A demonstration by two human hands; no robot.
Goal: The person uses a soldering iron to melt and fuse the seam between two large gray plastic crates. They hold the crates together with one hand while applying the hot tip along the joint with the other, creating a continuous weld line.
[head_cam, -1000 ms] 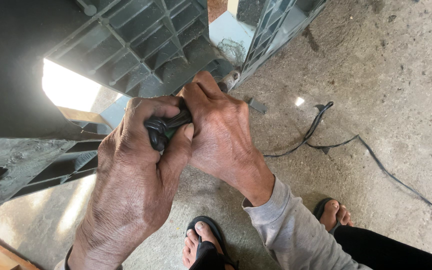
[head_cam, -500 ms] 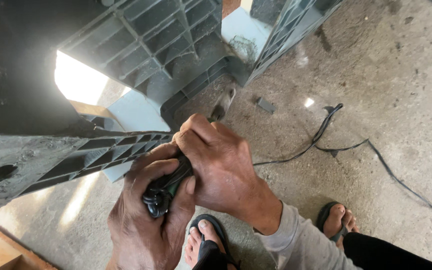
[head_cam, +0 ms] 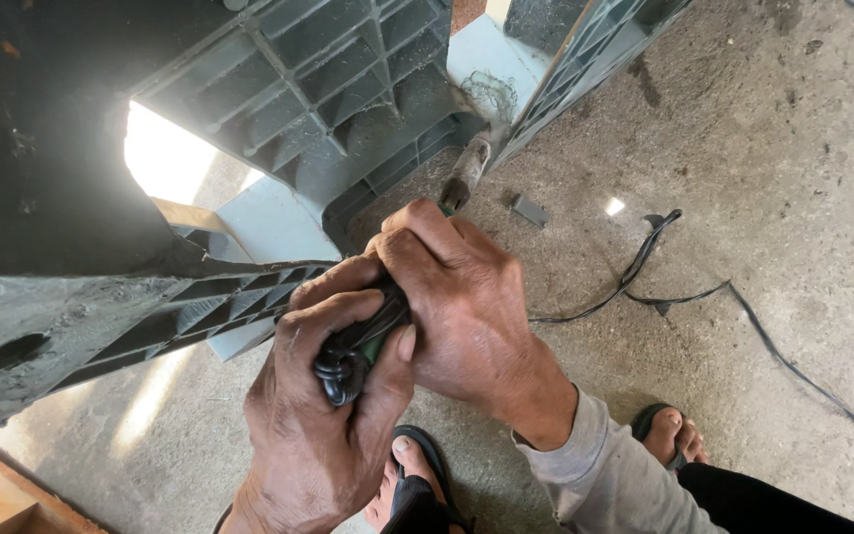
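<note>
Left hand (head_cam: 323,425) and right hand (head_cam: 457,307) together, fingers (head_cam: 333,307) tightly curled.

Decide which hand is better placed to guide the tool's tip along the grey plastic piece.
Probably the right hand: it grips the tool handle nearer the metal tip, which meets the grey plastic piece. The left hand holds the butt end, farther back.

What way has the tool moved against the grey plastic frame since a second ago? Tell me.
Yes. The tool has dropped lower, away from the frame's ribbed grid toward the feet, gripped by both hands.
</note>
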